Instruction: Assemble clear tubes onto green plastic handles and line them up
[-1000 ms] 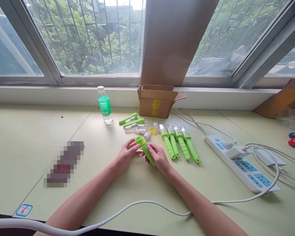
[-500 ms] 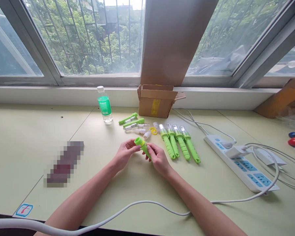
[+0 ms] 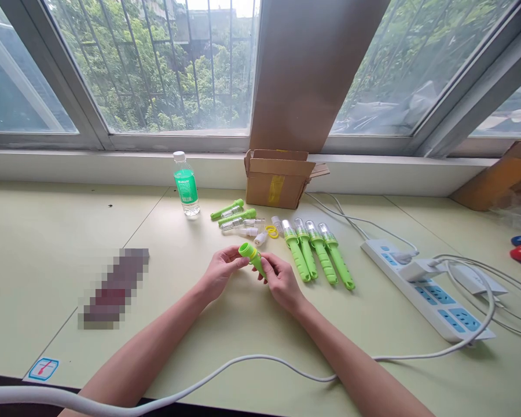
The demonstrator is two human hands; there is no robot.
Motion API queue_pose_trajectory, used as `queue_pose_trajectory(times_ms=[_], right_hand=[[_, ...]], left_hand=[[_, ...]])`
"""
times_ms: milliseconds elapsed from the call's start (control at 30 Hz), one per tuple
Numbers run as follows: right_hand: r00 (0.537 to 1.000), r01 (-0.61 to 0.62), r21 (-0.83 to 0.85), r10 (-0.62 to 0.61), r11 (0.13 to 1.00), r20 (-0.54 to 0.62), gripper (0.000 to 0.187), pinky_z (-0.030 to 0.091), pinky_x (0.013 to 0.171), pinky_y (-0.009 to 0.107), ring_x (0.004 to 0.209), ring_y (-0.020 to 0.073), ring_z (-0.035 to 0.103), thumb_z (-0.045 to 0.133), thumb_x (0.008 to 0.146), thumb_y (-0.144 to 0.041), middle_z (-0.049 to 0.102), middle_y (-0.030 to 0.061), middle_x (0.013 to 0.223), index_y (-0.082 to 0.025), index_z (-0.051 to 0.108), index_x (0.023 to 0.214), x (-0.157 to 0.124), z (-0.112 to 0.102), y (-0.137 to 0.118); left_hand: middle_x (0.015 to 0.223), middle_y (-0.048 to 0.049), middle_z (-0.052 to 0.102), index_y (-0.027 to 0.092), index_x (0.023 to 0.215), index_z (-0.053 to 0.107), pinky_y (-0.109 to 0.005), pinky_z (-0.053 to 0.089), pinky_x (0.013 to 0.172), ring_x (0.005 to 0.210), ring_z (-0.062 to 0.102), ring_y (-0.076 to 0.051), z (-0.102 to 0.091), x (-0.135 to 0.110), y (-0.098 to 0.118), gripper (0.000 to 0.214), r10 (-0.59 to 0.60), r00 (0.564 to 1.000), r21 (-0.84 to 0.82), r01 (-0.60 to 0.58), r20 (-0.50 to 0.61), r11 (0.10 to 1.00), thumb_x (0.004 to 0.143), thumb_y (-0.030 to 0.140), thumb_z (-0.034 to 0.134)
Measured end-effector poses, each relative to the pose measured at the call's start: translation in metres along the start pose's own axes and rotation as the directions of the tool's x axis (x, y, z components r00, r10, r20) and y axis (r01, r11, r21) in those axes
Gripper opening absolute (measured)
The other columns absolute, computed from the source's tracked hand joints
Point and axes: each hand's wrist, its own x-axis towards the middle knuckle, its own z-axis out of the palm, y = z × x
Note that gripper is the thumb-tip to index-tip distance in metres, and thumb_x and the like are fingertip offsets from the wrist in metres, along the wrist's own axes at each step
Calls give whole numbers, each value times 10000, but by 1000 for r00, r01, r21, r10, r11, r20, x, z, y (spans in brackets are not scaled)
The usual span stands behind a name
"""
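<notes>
Between my two hands is a green plastic handle (image 3: 252, 256), tilted so its open threaded end points up and to the left; a yellow ring sits below the thread. My right hand (image 3: 284, 284) is closed around its lower part. At the upper part, my left hand (image 3: 220, 271) pinches it with thumb and fingers, some of them hidden behind it. Just right of my hands lie several green sticks with clear caps (image 3: 316, 252). Behind the hands are loose green handles (image 3: 237, 217), clear caps (image 3: 252, 223), small white parts (image 3: 259, 238) and yellow rings (image 3: 271, 231).
A water bottle (image 3: 186, 186) and an open cardboard box (image 3: 274, 184) stand at the back by the window. On the right lies a power strip (image 3: 425, 292) with plugs and cables. A white cable (image 3: 260, 357) runs across the front over my arms' area. A blurred dark object (image 3: 115, 288) lies left.
Hardly anything differs: the view shifts slightly, and both hands keep hold of the green handle in nearly the same pose.
</notes>
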Motion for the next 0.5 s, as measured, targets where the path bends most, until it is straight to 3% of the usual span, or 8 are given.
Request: queue_pose_trajectory(times_ms=[300, 500], right_hand=[[1000, 4, 15, -4, 1000, -17, 307, 457, 544, 265, 597, 136, 559, 464, 895, -412, 637, 40, 747, -182, 630, 1014, 1, 0, 1], [989, -50, 153, 71, 987, -133, 338, 446, 478, 249, 559, 128, 549, 480, 878, -450, 627, 44, 738, -170, 620, 1006, 6, -3, 4]], left_hand=[[978, -72, 660, 160, 979, 655, -343, 425, 856, 839, 593, -175, 0, 0, -3, 294, -45, 998, 14, 46, -44, 999, 729, 307, 703], [991, -98, 654, 172, 1038, 662, -351, 454, 841, 944, 593, -207, -8, 3, -4, 321, -98, 984, -140, 77, -148, 987, 761, 334, 664]])
